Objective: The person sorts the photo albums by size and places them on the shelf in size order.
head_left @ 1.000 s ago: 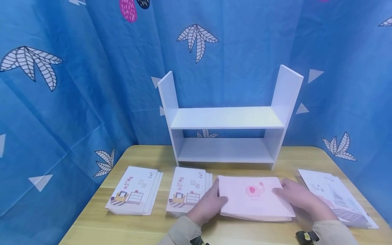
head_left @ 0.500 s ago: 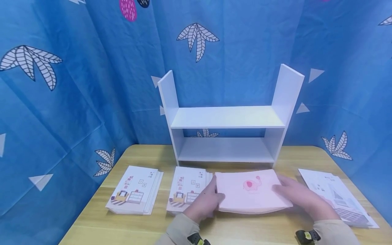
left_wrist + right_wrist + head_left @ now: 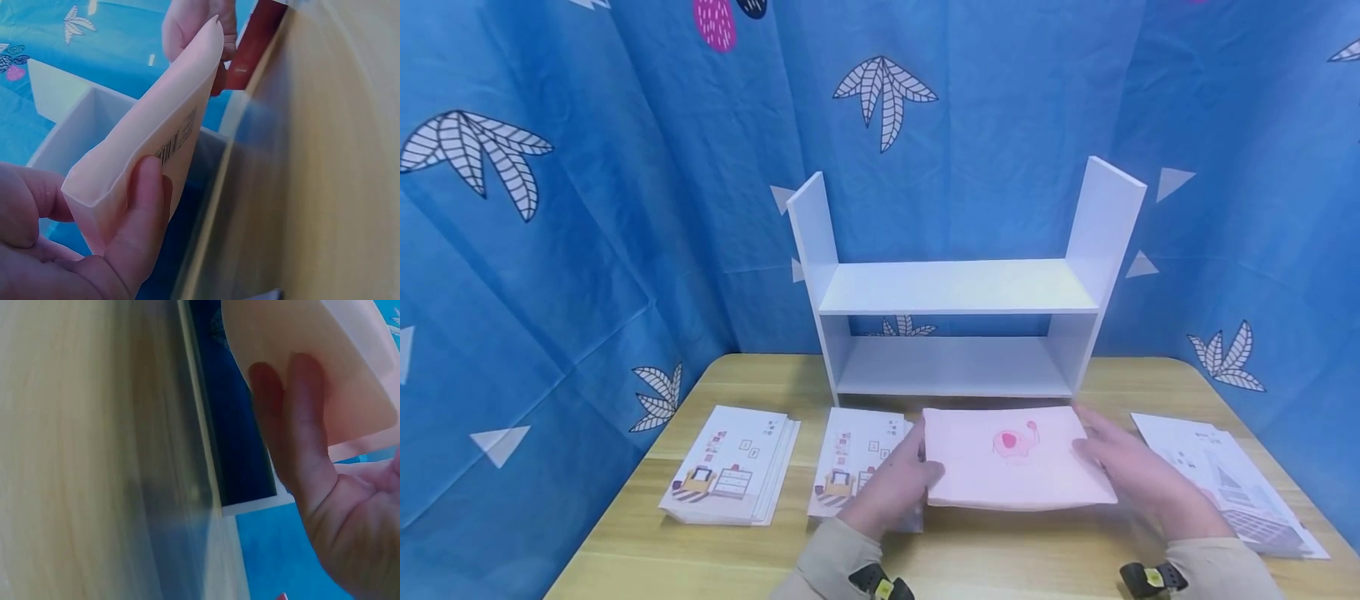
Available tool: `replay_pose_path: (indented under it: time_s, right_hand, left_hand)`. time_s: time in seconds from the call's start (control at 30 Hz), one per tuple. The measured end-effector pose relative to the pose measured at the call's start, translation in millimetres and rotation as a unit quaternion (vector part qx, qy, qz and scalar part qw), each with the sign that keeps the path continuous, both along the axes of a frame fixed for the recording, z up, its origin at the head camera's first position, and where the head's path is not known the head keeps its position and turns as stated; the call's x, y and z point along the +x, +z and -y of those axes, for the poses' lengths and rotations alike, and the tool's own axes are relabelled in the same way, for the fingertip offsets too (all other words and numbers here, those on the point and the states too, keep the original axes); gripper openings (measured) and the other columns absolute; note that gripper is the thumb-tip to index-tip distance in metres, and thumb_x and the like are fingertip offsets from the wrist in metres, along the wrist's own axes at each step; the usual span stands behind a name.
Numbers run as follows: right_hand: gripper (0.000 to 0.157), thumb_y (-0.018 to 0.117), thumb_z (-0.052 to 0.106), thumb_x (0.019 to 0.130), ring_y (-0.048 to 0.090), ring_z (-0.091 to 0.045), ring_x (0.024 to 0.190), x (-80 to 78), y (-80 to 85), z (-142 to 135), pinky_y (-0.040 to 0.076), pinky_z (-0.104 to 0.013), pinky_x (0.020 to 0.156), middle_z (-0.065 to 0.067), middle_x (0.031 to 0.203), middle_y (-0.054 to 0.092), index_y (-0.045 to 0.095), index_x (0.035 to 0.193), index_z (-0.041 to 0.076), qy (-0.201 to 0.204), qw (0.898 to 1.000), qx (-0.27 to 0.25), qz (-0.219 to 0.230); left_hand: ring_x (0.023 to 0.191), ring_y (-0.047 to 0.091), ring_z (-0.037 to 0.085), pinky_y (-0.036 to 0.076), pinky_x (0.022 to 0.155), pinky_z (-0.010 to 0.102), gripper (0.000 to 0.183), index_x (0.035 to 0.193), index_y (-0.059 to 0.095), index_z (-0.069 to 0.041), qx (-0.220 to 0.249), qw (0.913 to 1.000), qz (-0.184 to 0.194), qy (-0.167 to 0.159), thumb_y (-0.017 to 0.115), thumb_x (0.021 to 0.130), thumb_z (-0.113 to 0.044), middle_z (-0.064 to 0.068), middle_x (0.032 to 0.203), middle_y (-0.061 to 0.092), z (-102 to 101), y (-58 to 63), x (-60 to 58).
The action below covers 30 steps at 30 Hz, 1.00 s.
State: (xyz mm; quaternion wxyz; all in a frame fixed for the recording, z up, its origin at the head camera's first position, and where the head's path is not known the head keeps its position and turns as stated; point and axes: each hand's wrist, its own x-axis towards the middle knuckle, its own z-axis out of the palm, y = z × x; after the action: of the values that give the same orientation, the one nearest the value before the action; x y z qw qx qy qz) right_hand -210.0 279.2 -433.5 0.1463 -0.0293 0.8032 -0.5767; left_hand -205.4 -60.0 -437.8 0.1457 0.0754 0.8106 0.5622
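Note:
Raised above the table is a soft pink tissue pack (image 3: 977,479) with a red elephant print, held level between both hands. My left hand (image 3: 891,487) grips its left end and my right hand (image 3: 1135,475) grips its right end. In the left wrist view the underside of the pack (image 3: 150,134) carries a barcode; fingers of the left hand (image 3: 119,250) press there. The right wrist view has fingers of the right hand (image 3: 337,500) under the pack (image 3: 362,394). Behind it stands a white two-tier shelf (image 3: 955,287), both boards bare.
Two white stacks with a printed room drawing lie on the wooden table (image 3: 760,567): one at far left (image 3: 733,467), one beside my left hand (image 3: 853,446). Overlapping white printed sheets or booklets (image 3: 1225,483) lie at right. A blue patterned curtain (image 3: 1000,125) hangs behind.
Both hands have lifted the tissue pack from the table and moved it slightly forward and left, toward the shelf. The shelf and the stacks stay where they were.

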Motion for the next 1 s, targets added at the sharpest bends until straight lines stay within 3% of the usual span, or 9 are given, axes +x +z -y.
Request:
replay_pose_path:
  time_s: [0.17,0.37,0.47,0.53,0.6,0.7,0.83,1.0]
  right_hand:
    - [0.076,0.05,0.025,0.107,-0.015,-0.04,0.15,0.4,5.1,1.3,-0.006,-0.067,0.115,-0.01,0.169,-0.009,0.0,0.164,0.015,0.005,0.999,-0.036,-0.019]
    - [0.077,0.051,0.022,0.106,-0.016,-0.041,0.15,1.8,8.9,5.1,-0.006,-0.064,0.116,-0.013,0.168,-0.01,0.0,0.162,0.008,0.015,0.997,-0.061,-0.04]
    - [0.077,0.05,0.02,0.107,-0.008,-0.043,0.15,2.8,10.7,8.1,0.015,-0.041,0.122,-0.017,0.167,-0.01,-0.002,0.162,0.006,0.027,0.995,-0.08,-0.047]
    - [0.076,0.048,0.019,0.108,-0.005,-0.044,0.15,3.0,12.0,9.6,0.028,-0.022,0.114,-0.019,0.167,-0.011,-0.003,0.161,0.005,0.038,0.993,-0.095,-0.054]
    - [0.075,0.046,0.017,0.108,-0.005,-0.044,0.15,3.5,13.7,10.8,0.032,-0.008,0.1,-0.02,0.166,-0.012,-0.005,0.161,0.003,0.048,0.991,-0.104,-0.066]
    - [0.075,0.046,0.013,0.108,-0.014,-0.041,0.149,5.1,18.2,12.6,0.024,-0.006,0.105,-0.018,0.166,-0.015,-0.006,0.16,0.002,0.055,0.989,-0.112,-0.085]
    - [0.075,0.046,0.012,0.107,-0.018,-0.037,0.149,9.6,26.0,16.1,0.016,-0.013,0.112,-0.014,0.167,-0.016,-0.006,0.161,0.004,0.055,0.987,-0.114,-0.096]
    - [0.075,0.045,0.013,0.108,-0.011,-0.041,0.15,16.2,35.2,22.8,0.024,-0.019,0.111,-0.015,0.167,-0.015,-0.006,0.162,0.008,0.063,0.986,-0.124,-0.096]
  left_hand:
    - [0.153,0.012,0.025,0.011,0.121,0.054,0.083,0.164,0.011,-0.022,0.014,0.9999,-0.007,0.0,0.058,0.096,-0.021,-0.001,0.168,0.013,5.6,11.2,-0.6]
    - [0.153,0.008,0.023,0.01,0.122,0.052,0.082,0.164,0.01,-0.019,0.047,0.9985,-0.025,-0.014,0.056,0.097,-0.017,-0.003,0.169,0.008,13.6,21.0,-0.2]
    - [0.153,0.013,0.027,0.014,0.121,0.054,0.082,0.164,0.01,-0.02,0.061,0.9979,-0.02,-0.01,0.056,0.097,-0.017,-0.003,0.169,0.011,16.4,25.2,0.0]
    - [0.153,0.015,0.028,0.016,0.12,0.054,0.082,0.164,0.01,-0.021,0.065,0.9978,-0.014,-0.005,0.056,0.097,-0.017,-0.003,0.168,0.013,18.5,28.8,0.2]
    - [0.152,0.018,0.03,0.019,0.119,0.055,0.08,0.164,0.011,-0.022,0.07,0.9975,-0.011,0.002,0.055,0.097,-0.018,0.0,0.168,0.015,20.9,31.8,0.1]
    - [0.151,0.022,0.033,0.024,0.117,0.058,0.078,0.164,0.013,-0.025,0.076,0.997,-0.008,0.01,0.055,0.098,-0.02,0.003,0.167,0.021,25.0,36.0,-0.2]
    - [0.15,0.025,0.033,0.029,0.114,0.061,0.076,0.164,0.015,-0.026,0.076,0.997,-0.008,0.013,0.054,0.099,-0.022,0.004,0.166,0.025,30.1,40.3,-1.2]
    - [0.15,0.027,0.03,0.031,0.113,0.06,0.074,0.163,0.018,-0.027,0.069,0.9974,-0.016,0.011,0.054,0.1,-0.025,0.0,0.165,0.026,36.6,42.5,-2.7]
